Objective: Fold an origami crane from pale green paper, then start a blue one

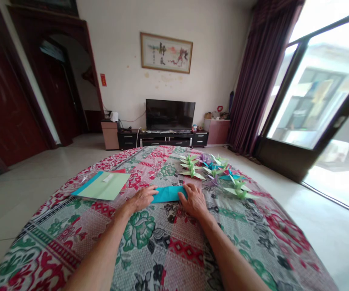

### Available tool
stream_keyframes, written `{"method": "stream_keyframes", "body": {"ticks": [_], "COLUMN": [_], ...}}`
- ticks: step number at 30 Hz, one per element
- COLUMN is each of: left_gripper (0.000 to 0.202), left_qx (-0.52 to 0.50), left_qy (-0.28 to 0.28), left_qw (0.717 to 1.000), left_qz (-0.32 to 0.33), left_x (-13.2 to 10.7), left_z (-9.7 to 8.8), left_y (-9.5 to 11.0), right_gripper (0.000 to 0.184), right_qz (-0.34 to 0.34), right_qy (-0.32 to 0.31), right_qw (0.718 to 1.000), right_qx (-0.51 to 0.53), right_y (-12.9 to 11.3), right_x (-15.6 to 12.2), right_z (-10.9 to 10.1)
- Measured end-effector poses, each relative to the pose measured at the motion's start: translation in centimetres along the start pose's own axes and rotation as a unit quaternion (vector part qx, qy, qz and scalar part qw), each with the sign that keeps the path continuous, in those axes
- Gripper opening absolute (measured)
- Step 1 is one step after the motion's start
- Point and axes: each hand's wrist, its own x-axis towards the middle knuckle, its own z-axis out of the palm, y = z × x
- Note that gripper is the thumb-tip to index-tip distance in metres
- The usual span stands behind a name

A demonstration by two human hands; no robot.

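Observation:
A strip of folded blue origami paper [168, 194] lies lengthwise across the cloth in front of me, with crease lines showing in it. My left hand [142, 199] grips its left end, fingertips at the top edge and thumb lower down. At the right end my right hand [195, 199] holds the paper between curled fingers and a thumb. Both palms are turned down. To the right stand several folded paper cranes in green, purple and blue, the nearest a green crane [240, 190]. On the left lies a stack of coloured paper sheets [103, 186], pale green on top.
A patterned floral tablecloth [150, 258] covers the round table. Beyond it, a television [170, 115] stands on a low black cabinet [129, 139] against the wall. A purple curtain [250, 81] and a glass door [308, 101] are on the right.

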Motion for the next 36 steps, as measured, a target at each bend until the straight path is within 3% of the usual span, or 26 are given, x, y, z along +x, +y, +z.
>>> {"method": "stream_keyframes", "body": {"ticks": [5, 12, 18, 21, 25, 29, 32, 36], "left_gripper": [0.043, 0.051, 0.065, 0.059, 0.051, 0.058, 0.054, 0.040], "left_qx": [0.056, 0.079, 0.105, 0.094, 0.009, -0.124, -0.234, -0.398], "left_qy": [0.090, 0.157, 0.244, 0.295, 0.359, 0.441, 0.441, 0.388], "left_qw": [0.994, 0.984, 0.963, 0.950, 0.933, 0.888, 0.858, 0.806], "left_qz": [-0.012, 0.014, 0.042, 0.043, 0.036, -0.033, -0.123, -0.206], "left_x": [-0.3, 0.1, 0.8, 1.2, 1.7, 1.7, 1.7, 1.9], "left_z": [0.9, 1.8, 2.1, 2.1, 2.1, 2.2, 2.1, 2.1], "left_y": [0.9, 1.4, 2.3, 2.9, 3.0, 2.7, 3.0, 4.0], "right_gripper": [0.040, 0.029, 0.027, 0.028, 0.027, 0.029, 0.028, 0.029], "right_qz": [-0.036, -0.095, -0.147, -0.152, -0.136, -0.091, -0.060, -0.032], "right_qy": [-0.017, -0.022, 0.015, 0.047, 0.102, 0.154, 0.174, 0.178], "right_qw": [0.999, 0.995, 0.989, 0.987, 0.981, 0.969, 0.959, 0.947], "right_qx": [-0.036, -0.030, 0.002, 0.030, 0.089, 0.171, 0.213, 0.264], "right_y": [-0.4, -0.5, -1.0, -1.1, -0.9, -0.5, -0.2, 0.0], "right_x": [-0.6, -0.6, -0.3, -0.1, 0.0, 0.4, 0.8, 1.1], "right_z": [-0.1, -0.2, -0.3, -0.1, 0.5, 1.3, 1.7, 2.0]}}
